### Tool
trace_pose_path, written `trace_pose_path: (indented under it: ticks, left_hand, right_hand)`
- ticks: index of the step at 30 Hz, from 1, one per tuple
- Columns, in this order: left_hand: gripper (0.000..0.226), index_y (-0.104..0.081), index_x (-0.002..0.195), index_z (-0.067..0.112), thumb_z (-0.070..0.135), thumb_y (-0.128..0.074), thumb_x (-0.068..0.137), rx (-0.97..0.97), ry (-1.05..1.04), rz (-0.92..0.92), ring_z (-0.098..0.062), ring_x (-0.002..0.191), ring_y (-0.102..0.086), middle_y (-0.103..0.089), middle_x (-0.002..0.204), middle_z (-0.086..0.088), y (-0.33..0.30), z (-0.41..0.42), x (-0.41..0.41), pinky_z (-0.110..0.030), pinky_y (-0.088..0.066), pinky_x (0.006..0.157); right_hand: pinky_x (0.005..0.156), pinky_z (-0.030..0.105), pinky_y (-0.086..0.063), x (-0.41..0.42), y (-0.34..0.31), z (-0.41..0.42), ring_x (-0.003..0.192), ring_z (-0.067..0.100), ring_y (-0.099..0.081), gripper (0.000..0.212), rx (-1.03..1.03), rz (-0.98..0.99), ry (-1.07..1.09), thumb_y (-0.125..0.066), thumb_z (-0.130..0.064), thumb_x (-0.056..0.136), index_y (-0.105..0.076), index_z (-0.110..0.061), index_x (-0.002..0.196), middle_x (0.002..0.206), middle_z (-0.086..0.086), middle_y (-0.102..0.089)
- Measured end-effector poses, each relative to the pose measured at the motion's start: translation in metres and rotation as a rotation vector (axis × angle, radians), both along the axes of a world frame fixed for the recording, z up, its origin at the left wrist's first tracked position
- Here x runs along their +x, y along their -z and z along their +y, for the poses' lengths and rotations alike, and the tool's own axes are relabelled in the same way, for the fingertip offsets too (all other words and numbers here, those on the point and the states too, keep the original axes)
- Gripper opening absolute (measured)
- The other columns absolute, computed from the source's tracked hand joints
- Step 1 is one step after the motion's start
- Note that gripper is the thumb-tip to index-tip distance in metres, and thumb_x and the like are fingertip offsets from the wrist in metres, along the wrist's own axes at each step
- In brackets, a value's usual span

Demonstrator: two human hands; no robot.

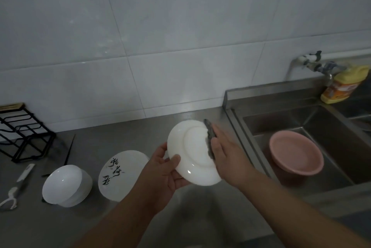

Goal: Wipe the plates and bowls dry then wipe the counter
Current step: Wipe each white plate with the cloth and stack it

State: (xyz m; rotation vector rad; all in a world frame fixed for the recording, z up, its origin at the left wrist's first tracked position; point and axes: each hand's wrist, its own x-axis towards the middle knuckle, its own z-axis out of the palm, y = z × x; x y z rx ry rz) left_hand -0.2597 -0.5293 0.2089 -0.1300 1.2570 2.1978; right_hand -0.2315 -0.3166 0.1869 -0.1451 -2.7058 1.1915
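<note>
White plate [190, 153] is held tilted above the counter [124, 133], its underside turned to the camera. The left hand [162, 171] grips it at the lower left rim, thumb on the underside and fingers curled behind. The right hand [226, 151] has straight fingers and presses a grey cloth [209, 139] flat against the right side of the plate. Left of the gripping hand, a plate with black calligraphy [120, 175] rests on the counter, and further left a stack of white bowls [66, 185] stands. Right of the pressing hand, a pink basin [295, 153] sits inside the steel sink [339, 125].
</note>
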Motion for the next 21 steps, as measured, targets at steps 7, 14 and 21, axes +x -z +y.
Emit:
trace_pose_path:
  ticks: [7,14,21]
  left_hand:
    - [0.054,-0.053,0.14,0.024,0.009,-0.06,0.088,-0.002,-0.002,-0.11,-0.041,0.111,-0.069,-0.068,0.132,-0.013,0.03,0.005,-0.008,-0.053,-0.062,0.076]
    - [0.032,-0.059,0.132,0.019,0.008,-0.054,0.102,-0.217,0.185,-0.211,-0.034,0.096,-0.073,-0.074,0.118,-0.011,0.074,0.018,-0.007,-0.048,-0.064,0.074]
    - [0.025,-0.066,0.123,0.014,0.024,-0.064,0.1,-0.671,0.163,-0.084,-0.032,0.088,-0.071,-0.072,0.113,-0.019,0.118,0.056,0.004,-0.043,-0.06,0.069]
  right_hand:
    - [0.057,0.011,-0.041,0.045,0.04,0.002,0.064,0.003,-0.058,0.046,-0.439,-0.15,0.359,-0.045,-0.036,0.108,-0.061,-0.018,0.069,0.061,-0.012,-0.063]
    - [0.064,0.022,-0.05,0.06,0.058,0.059,0.066,0.009,-0.068,0.041,-0.545,-0.493,0.264,-0.056,-0.037,0.105,-0.072,-0.015,0.074,0.074,-0.001,-0.076]
    - [0.105,0.038,-0.047,0.067,0.095,0.095,0.112,0.023,-0.066,0.061,-0.373,-0.672,0.331,-0.031,-0.057,0.107,-0.076,-0.017,0.109,0.117,0.003,-0.072]
